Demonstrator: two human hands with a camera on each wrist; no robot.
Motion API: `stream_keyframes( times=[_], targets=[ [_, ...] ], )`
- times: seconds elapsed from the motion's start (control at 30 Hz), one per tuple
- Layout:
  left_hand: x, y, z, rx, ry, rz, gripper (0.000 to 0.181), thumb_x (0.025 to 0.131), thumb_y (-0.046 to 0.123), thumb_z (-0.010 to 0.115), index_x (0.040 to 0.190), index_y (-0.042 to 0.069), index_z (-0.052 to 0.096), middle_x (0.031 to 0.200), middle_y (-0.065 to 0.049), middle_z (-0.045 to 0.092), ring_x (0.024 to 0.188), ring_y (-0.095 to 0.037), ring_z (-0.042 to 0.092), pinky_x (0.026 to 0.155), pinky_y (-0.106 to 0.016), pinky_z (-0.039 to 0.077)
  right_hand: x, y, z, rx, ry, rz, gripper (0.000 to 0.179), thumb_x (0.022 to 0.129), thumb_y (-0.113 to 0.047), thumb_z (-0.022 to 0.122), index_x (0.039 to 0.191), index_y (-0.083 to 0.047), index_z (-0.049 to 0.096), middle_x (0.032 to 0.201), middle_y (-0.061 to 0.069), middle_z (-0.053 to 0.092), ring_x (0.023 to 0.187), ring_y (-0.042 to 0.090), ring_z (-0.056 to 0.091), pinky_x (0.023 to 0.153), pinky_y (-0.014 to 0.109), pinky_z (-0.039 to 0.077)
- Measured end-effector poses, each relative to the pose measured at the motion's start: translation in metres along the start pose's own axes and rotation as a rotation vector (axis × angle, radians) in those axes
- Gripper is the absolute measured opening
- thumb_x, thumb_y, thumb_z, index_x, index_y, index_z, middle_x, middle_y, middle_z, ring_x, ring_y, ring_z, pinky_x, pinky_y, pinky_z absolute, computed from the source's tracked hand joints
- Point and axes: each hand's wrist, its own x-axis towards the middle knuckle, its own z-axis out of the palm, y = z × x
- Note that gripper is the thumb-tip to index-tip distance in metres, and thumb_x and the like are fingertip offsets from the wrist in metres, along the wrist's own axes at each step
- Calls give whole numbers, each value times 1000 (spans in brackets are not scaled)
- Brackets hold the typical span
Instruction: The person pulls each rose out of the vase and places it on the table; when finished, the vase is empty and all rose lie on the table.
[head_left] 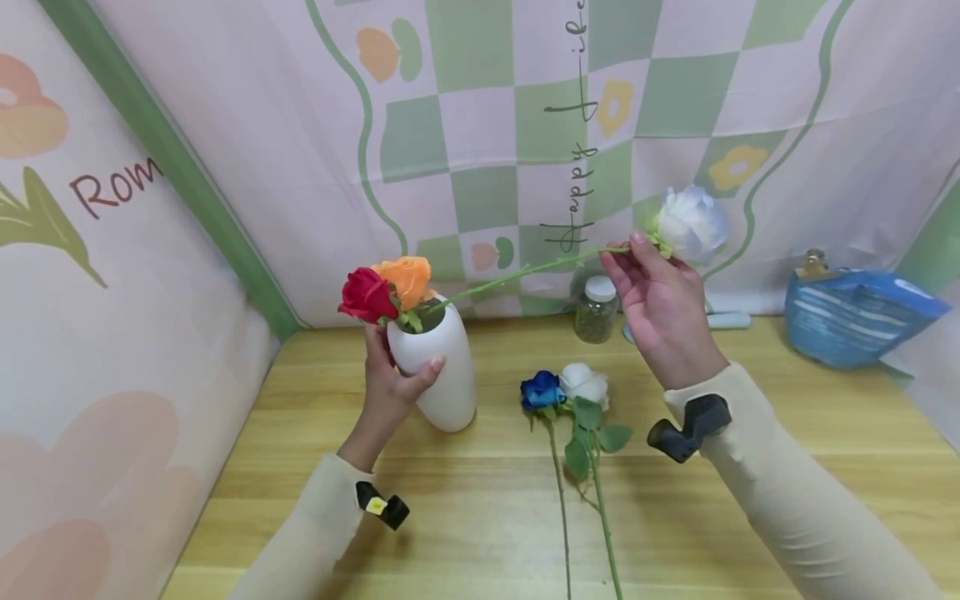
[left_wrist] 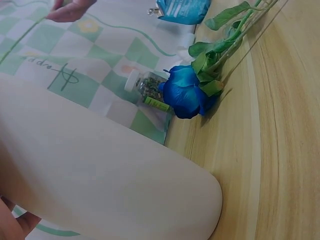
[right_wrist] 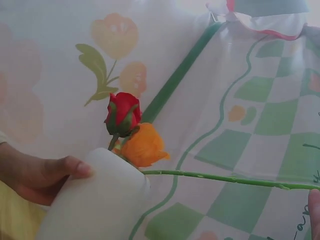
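Checkered curtain (head_left: 483, 125) backs wooden table (head_left: 450, 517). Head: left hand (head_left: 396, 385) grips white vase (head_left: 448, 379) bearing red flower (head_left: 366, 294) and orange flower (head_left: 407, 279); right hand (head_left: 663, 312) pinches pale flower (head_left: 692, 225) by its stem (head_left: 525, 271), tip at the vase mouth. Left wrist: blue flower (left_wrist: 186, 92) lies near a jar (left_wrist: 151, 86). Right wrist: stem runs from vase to right hand.

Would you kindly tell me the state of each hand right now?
Left hand: holding the white vase.
Right hand: holding the pale flower by its stem.
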Motion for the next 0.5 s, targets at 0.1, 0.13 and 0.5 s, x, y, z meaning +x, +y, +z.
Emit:
stream_keyframes(
  times=[0.1,0.13,0.5],
  targets=[
    [0,0,0,-2,0,2,86,77,25,76,147,23,25,142,-5,47,127,-21,52,104,-54,51,2,-1,-5,20,6,19,15,90,3,68,100,0,58,87,12,64,82,22,65,84,30,61],
    [0,0,0,-4,1,2,86,77,24,76,147,23,26,142,-5,47,126,-22,52,104,-54,50,3,-2,-7,22,10,22,15,90,3,68,101,0,58,88,12,63,83,22,65,85,30,61],
    [-1,0,0,-27,1,19,85,76,21,76,145,21,27,141,-4,48,126,-21,53,103,-54,50,7,-13,-27,47,80,71,21,87,3,71,103,-2,59,94,11,64,90,21,63,93,30,58]
  ],
)
